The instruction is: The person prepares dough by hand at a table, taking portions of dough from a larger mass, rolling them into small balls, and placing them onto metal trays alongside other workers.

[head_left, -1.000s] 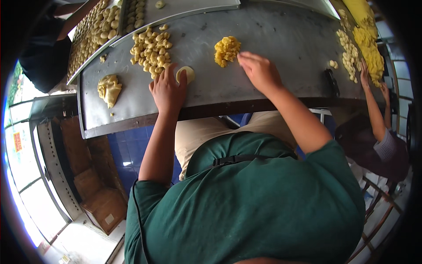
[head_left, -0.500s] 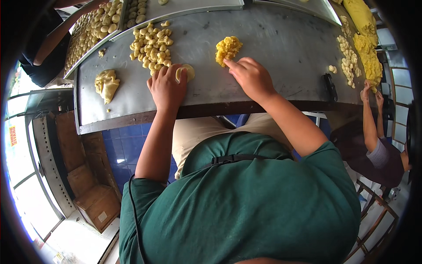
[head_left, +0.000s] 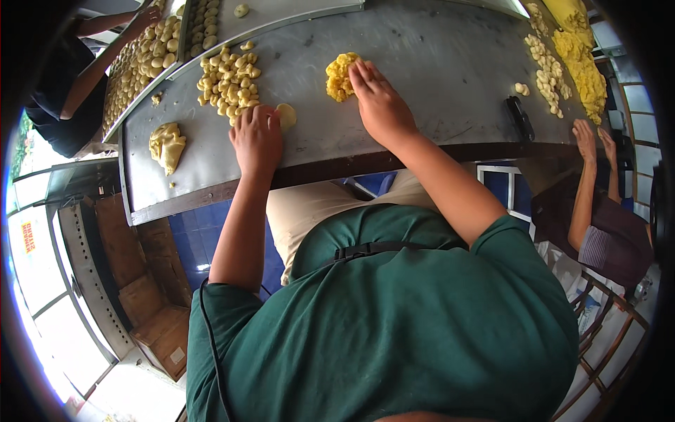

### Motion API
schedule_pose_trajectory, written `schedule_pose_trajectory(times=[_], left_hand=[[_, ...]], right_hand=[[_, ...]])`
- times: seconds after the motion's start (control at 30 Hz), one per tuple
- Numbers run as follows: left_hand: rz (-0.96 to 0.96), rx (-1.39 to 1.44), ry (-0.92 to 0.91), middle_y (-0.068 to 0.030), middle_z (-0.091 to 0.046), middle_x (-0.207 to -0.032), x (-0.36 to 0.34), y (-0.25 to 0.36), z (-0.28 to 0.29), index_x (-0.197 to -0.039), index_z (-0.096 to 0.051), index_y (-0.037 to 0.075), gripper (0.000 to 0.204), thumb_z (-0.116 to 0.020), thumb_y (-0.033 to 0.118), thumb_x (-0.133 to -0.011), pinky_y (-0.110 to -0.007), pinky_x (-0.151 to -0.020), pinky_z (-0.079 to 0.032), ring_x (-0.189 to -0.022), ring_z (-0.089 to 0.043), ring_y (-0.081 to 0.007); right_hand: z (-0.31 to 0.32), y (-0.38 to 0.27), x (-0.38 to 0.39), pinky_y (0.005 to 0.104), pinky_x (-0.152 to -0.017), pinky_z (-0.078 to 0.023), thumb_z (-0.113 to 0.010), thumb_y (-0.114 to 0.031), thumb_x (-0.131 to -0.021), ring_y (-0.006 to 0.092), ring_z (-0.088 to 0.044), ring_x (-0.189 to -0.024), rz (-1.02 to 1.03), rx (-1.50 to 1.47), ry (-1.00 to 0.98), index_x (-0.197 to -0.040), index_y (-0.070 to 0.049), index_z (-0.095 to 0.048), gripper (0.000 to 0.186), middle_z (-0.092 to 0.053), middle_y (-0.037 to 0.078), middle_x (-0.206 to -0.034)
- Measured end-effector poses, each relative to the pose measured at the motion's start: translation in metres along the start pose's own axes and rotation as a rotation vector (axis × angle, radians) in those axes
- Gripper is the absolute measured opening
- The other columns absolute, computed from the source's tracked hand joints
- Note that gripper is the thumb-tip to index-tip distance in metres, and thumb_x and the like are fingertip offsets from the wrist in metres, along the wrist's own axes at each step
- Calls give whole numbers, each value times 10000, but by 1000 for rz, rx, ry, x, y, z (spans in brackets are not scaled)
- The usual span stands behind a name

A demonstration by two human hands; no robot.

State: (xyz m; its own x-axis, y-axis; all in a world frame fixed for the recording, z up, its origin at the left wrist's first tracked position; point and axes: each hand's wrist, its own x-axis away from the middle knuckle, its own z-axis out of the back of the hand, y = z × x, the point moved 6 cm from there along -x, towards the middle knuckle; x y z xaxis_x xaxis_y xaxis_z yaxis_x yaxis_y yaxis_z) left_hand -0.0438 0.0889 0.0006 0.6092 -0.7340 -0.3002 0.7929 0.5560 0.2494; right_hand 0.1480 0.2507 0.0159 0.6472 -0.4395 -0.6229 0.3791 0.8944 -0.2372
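My left hand [head_left: 254,141], fingers apart and slightly bent, rests on the metal worktop beside a flat pale dough disc [head_left: 285,116], just below a pile of small dough pieces [head_left: 226,77]. My right hand [head_left: 380,102] reaches with extended fingers onto a crumbly yellow mound [head_left: 337,77], covering its right part; the thumb is mostly hidden. A larger smooth dough lump [head_left: 166,145] lies to the left of my left hand.
Trays of dough balls [head_left: 158,49] border the metal worktop [head_left: 457,77] at back left, where a co-worker's arm [head_left: 95,74] reaches. On the right are pale pieces [head_left: 545,74], yellow mixture [head_left: 580,70], a black object [head_left: 519,118] and another person's hands [head_left: 583,137].
My right hand has moved up, its fingers further onto the yellow mound. The right co-worker's hands are now below the yellow mixture; the left co-worker's arms have shifted on the tray.
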Motion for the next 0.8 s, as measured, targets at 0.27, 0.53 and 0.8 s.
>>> schedule_pose_trajectory(times=[0.27, 0.53, 0.8], left_hand=[[210, 557, -118, -189, -704, -1082, 8, 9, 6, -1259, -609, 68, 300, -484, 302, -1120, -434, -831, -569, -1036, -683, -332], [745, 1786, -542, -155, -616, -1432, 23, 70, -15, -1481, -477, -15, 723, -328, 584, -1104, -434, -1174, -400, -1328, -588, -267], [383, 1462, -566, -191, -621, -1433, 23, 84, 38, -1558, -457, 96, 646, -543, 499, -1060, -439, -1018, -517, -1279, -646, -287]], right_hand=[[37, 28, 37, 416, -1019, -548, -695, -80, -921, 347, -646, -1210, -121, -337, -317, -1225, -64, -689, 304, -656, 91, -1349], [82, 9, -1, 347, -818, -607, -844, -63, -835, 266, -745, -972, -18, -530, 163, -1100, -88, -736, 287, -750, 96, -1075], [64, -39, -12, 368, -793, -591, -816, -98, -865, 296, -731, -907, -115, -730, 39, -1074, -112, -763, 216, -762, 85, -1049]])
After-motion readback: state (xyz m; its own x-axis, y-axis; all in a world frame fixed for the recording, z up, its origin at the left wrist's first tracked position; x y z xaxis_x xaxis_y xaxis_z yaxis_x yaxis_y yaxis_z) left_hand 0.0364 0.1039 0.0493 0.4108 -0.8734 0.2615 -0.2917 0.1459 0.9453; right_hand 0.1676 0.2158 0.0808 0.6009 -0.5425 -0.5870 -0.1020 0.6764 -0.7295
